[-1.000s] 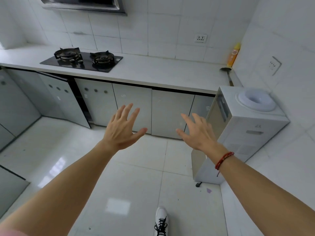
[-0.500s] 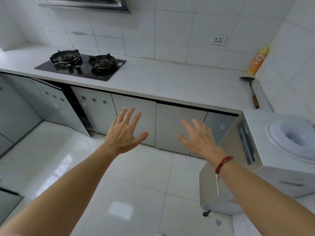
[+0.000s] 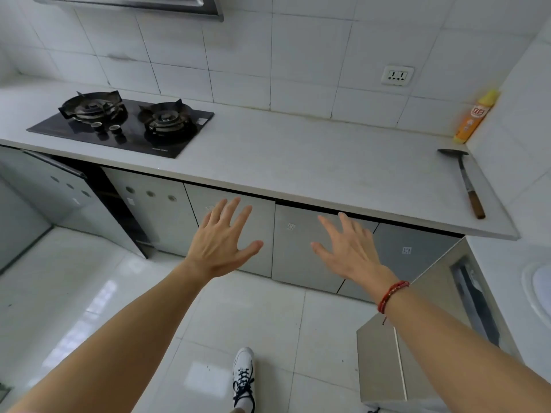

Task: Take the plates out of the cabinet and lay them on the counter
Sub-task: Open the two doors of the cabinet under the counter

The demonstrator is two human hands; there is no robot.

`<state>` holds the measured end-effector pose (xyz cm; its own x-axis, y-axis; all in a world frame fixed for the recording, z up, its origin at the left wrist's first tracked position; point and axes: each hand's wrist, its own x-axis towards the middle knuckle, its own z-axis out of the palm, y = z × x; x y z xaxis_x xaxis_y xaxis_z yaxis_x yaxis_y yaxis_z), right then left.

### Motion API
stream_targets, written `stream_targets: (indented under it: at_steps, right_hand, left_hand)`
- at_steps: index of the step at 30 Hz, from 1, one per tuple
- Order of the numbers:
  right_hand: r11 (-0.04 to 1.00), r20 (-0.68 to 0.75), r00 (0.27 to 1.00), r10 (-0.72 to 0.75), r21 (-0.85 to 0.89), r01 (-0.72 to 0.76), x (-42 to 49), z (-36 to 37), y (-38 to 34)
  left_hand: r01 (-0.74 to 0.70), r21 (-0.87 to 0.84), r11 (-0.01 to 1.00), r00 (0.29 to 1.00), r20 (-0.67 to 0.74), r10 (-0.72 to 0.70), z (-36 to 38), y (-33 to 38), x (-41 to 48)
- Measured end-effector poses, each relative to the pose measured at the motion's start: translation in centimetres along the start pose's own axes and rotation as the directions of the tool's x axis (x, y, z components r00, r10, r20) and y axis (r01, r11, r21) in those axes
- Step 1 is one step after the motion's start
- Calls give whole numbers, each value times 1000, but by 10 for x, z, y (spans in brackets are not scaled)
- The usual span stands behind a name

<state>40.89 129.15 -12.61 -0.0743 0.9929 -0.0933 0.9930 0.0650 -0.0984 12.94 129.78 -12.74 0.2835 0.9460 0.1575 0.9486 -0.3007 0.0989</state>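
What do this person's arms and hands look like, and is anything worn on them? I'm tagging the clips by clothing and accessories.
Both forearms are bare, with no sleeves in view. The left hand wears nothing: no glove, ring or watch shows. The right hand is bare too, but its wrist carries a red beaded bracelet, wound round more than once, with a short loose thread end hanging from it.

we see a pale grey stone table (image 3: 298, 156) under white square wall tiles (image 3: 298, 55). the black glass gas hob (image 3: 125, 126) sits dark against it. the grey glossy cabinet doors (image 3: 301, 251) match. an orange bottle with a yellow cap (image 3: 474, 117), a red beaded bracelet (image 3: 392, 295), and a white sneaker with black laces (image 3: 244, 380) add colour.
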Motion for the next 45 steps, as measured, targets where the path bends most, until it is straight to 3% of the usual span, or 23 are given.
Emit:
stream_targets:
  at_steps: [18, 29, 36, 38, 40, 45]
  right_hand:
    - [984, 99, 980, 175, 4, -176, 167, 11, -52]
    - [984, 145, 976, 163, 42, -171, 211, 31, -46]
    - [962, 148, 973, 176, 184, -202, 228, 52, -29]
    - [921, 171, 965, 200, 303, -245, 232, 59, -25]
    - [848, 213, 950, 227, 437, -300, 236, 69, -21]
    - [504, 440, 835, 332, 665, -551, 257, 92, -20]
  left_hand:
    - [-74, -148, 986, 990, 107, 91, 66, -114, 163]
    - [-43, -136, 990, 984, 164, 65, 91, -129, 195]
    - [16, -196, 980, 973, 228, 30, 115, -113, 212]
    - [147, -317, 937, 962, 266, -61, 123, -105, 217]
    - [332, -451, 828, 920, 347, -180, 133, -97, 223]
    - [657, -627, 419, 753, 552, -358, 156, -77, 246]
